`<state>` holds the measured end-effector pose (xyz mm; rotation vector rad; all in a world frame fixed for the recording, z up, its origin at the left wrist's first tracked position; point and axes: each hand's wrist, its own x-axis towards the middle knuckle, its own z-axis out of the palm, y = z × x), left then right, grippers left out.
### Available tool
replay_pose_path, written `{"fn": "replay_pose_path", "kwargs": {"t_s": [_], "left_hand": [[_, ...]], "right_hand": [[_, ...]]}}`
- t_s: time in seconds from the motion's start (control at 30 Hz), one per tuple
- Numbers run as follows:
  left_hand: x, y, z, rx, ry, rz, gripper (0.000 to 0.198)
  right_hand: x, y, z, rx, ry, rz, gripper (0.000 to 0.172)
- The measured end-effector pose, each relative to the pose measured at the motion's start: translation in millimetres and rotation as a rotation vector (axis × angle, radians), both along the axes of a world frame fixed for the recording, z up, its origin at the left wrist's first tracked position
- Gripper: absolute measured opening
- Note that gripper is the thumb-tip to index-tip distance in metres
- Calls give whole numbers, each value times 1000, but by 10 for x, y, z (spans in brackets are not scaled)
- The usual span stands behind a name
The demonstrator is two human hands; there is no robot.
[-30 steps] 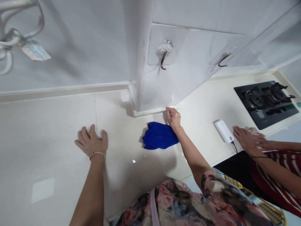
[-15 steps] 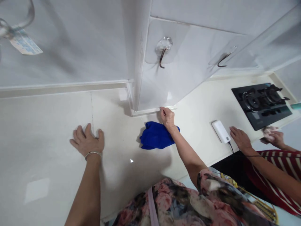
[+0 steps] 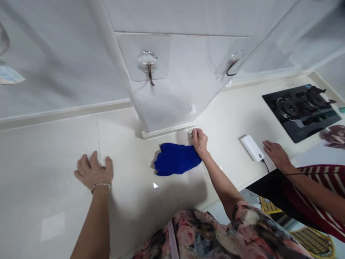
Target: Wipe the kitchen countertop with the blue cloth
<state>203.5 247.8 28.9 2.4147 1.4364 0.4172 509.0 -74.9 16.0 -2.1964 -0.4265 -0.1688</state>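
My left hand (image 3: 93, 171) lies flat on the pale counter (image 3: 129, 158) with its fingers spread, a silver bangle at the wrist. My right hand (image 3: 199, 141) is at the right end of the narrow ledge (image 3: 169, 130) at the wall corner's base. Its fingers are curled together, and whatever they may pinch is hidden or too small to name. A crumpled blue cloth (image 3: 176, 159) lies on the counter just left of my right wrist, its right end close against the wrist.
Clear hooks (image 3: 148, 64) are stuck on the jutting tiled wall. To the right are a white power bank (image 3: 251, 148) with a cable, another person's hand (image 3: 276, 154) beside it, and a black gas stove (image 3: 302, 111). Behind the counter edge is a yellow woven item (image 3: 314, 239).
My right hand has moved a little along the ledge, away from the wall corner. My left hand stays flat. The view has shifted, and the other person's far hand has left it.
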Motion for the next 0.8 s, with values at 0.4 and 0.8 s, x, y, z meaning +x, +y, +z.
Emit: {"fn": "replay_pose_path", "kwargs": {"t_s": [0.4,0.8], "left_hand": [[19,11,-9,21,13,20,69],[-50,74,-163,28,4,-7,73]], "right_hand": [[417,62,-152,-172,-267,39,37],[349,288,-129,-162,-225,132,33]]}}
